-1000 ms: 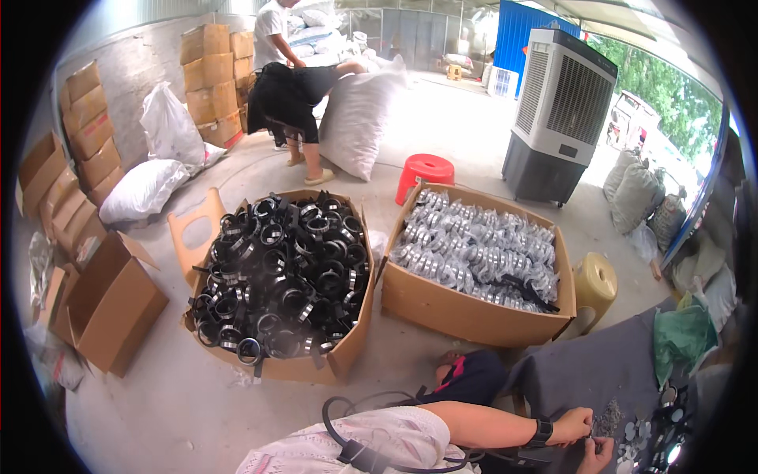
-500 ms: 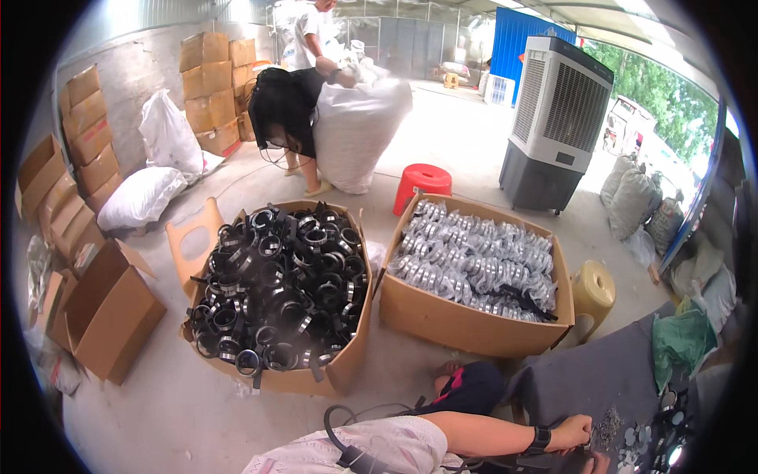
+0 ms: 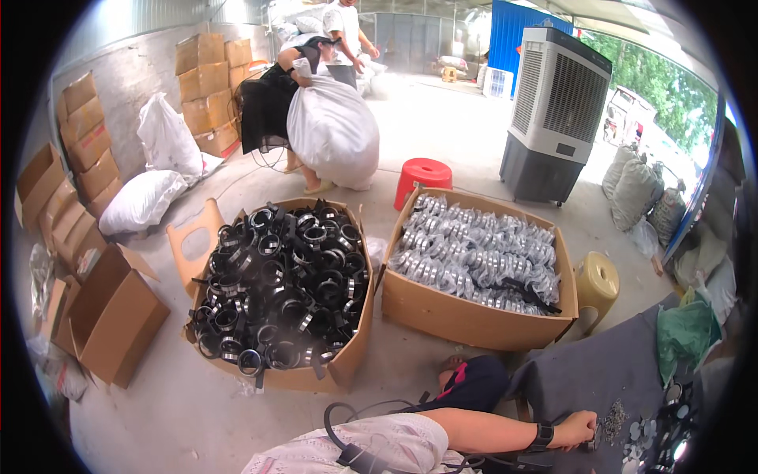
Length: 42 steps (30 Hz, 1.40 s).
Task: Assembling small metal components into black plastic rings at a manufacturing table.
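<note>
My left hand (image 3: 576, 430), with a dark band on its wrist, reaches in from the lower edge to the grey-covered work surface (image 3: 588, 371). Its fingers are curled closed at a small round part (image 3: 594, 442) with a silvery rim, mostly hidden by the hand. Right beside the fingertips is a pile of tiny metal pieces (image 3: 613, 421). Flat silvery discs (image 3: 641, 433) and dark round parts (image 3: 671, 412) lie scattered farther right. My right hand is out of view.
A carton (image 3: 335, 381) holds black silver-rimmed rings; another carton (image 3: 482, 325) holds plastic-wrapped silvery discs. Around them stand a red stool (image 3: 424, 175), a yellow stool (image 3: 596, 283) and an air cooler (image 3: 553, 118). Behind, a person in black (image 3: 264, 110) grips a white sack (image 3: 335, 130); another person (image 3: 341, 28) stands close.
My right hand has dropped out of sight at the lower edge, while my left hand stays nearly in place. The person in black has straightened somewhat, and the white sack has shifted left and tilted.
</note>
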{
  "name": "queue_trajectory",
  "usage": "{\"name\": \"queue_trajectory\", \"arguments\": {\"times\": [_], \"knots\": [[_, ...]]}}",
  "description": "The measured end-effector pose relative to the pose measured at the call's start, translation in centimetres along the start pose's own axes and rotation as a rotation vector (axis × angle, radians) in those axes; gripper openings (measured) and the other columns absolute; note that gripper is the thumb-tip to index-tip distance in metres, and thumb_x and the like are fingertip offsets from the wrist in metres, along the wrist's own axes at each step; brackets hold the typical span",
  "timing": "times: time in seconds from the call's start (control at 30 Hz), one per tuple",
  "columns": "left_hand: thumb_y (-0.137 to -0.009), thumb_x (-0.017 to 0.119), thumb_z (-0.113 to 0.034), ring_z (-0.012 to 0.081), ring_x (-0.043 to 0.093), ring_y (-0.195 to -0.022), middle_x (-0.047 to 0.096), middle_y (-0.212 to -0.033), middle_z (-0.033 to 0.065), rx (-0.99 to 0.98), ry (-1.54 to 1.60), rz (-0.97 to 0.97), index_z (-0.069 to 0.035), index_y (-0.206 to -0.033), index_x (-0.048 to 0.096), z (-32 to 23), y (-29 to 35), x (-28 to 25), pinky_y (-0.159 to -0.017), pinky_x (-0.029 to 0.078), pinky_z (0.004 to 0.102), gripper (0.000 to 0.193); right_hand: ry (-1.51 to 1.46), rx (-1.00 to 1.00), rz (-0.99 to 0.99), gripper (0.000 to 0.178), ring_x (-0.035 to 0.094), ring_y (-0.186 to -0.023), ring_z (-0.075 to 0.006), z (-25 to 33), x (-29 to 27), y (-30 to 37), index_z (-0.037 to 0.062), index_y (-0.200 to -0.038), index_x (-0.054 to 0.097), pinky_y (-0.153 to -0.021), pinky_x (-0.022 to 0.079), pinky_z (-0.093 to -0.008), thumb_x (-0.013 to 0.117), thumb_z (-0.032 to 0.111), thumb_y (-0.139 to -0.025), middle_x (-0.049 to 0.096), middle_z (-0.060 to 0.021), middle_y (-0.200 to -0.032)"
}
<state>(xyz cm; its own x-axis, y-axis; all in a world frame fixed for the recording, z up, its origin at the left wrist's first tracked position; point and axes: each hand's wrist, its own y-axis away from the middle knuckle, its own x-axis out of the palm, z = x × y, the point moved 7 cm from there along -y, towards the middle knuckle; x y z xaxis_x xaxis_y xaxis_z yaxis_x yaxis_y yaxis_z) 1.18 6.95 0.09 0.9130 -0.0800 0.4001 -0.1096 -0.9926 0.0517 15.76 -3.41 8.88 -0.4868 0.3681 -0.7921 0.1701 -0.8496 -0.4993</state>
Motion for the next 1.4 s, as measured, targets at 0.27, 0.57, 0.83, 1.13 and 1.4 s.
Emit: {"name": "queue_trajectory", "arguments": {"times": [0.27, 0.57, 0.83, 1.13, 1.4], "knots": [[-0.078, 0.05, -0.001, 0.0159, 0.044, -0.031, 0.047, -0.052, 0.007, 0.011, -0.002, 0.04, -0.003, -0.081, 0.046, 0.5, -0.8, 0.7, -0.025, 0.03, 0.0311, 0.005, 0.03, 0.03, -0.008, 0.028, 0.053, -0.088, -0.0393, 1.3, -0.2, 0.7, -0.001, -0.107, 0.063, -0.08, 0.042, -0.0446, 0.049, 0.02, -0.095, 0.056, -0.0223, -0.094], [-0.08, 0.05, -0.004, 0.0148, 0.044, -0.033, 0.047, -0.053, 0.0058, -0.003, -0.049, -0.007, -0.004, -0.081, 0.046, 1.4, -1.0, 0.0, -0.026, 0.03, 0.0302, 0.004, -0.011, 0.007, -0.009, 0.028, 0.054, -0.088, -0.0386, -1.6, 1.0, 0.1, 0.001, -0.108, 0.064, -0.079, 0.043, -0.0444, 0.05, 0.022, -0.095, 0.057, -0.021, -0.094], [-0.08, 0.05, -0.004, 0.0145, 0.044, -0.033, 0.047, -0.053, 0.0057, -0.041, -0.045, 0.074, -0.004, -0.082, 0.046, 0.4, -0.2, 1.6, -0.026, 0.03, 0.0299, 0.004, 0.067, 0.066, -0.048, 0.028, 0.055, -0.087, -0.0381, -2.4, 0.3, 1.3, 0.0028, -0.108, 0.064, -0.078, 0.044, -0.0442, 0.051, 0.023, -0.095, 0.057, -0.0199, -0.094], [-0.08, 0.05, -0.004, 0.012, 0.041, -0.033, 0.046, -0.054, 0.0048, -0.007, -0.057, 0.021, -0.004, -0.083, 0.047, 0.3, -0.5, -0.1, -0.029, 0.03, 0.0277, 0.004, 0.09, 0.035, -0.014, 0.028, 0.056, -0.087, -0.0374, -0.4, 0.2, 0.6, 0.0047, -0.108, 0.065, -0.077, 0.045, -0.044, 0.052, 0.025, -0.094, 0.058, -0.0186, -0.095], [-0.081, 0.05, -0.003, 0.0135, 0.043, -0.031, 0.047, -0.053, 0.0049, -0.059, -0.045, 0.049, -0.004, -0.081, 0.045, 0.4, -0.2, 0.6, -0.027, 0.029, 0.0287, 0.004, 0.131, 0.063, -0.041, 0.028, 0.057, -0.087, -0.0369, -1.0, -0.5, 1.1, 0.0065, -0.108, 0.066, -0.075, 0.046, -0.0438, 0.053, 0.027, -0.094, 0.059, -0.0174, -0.095]]}}
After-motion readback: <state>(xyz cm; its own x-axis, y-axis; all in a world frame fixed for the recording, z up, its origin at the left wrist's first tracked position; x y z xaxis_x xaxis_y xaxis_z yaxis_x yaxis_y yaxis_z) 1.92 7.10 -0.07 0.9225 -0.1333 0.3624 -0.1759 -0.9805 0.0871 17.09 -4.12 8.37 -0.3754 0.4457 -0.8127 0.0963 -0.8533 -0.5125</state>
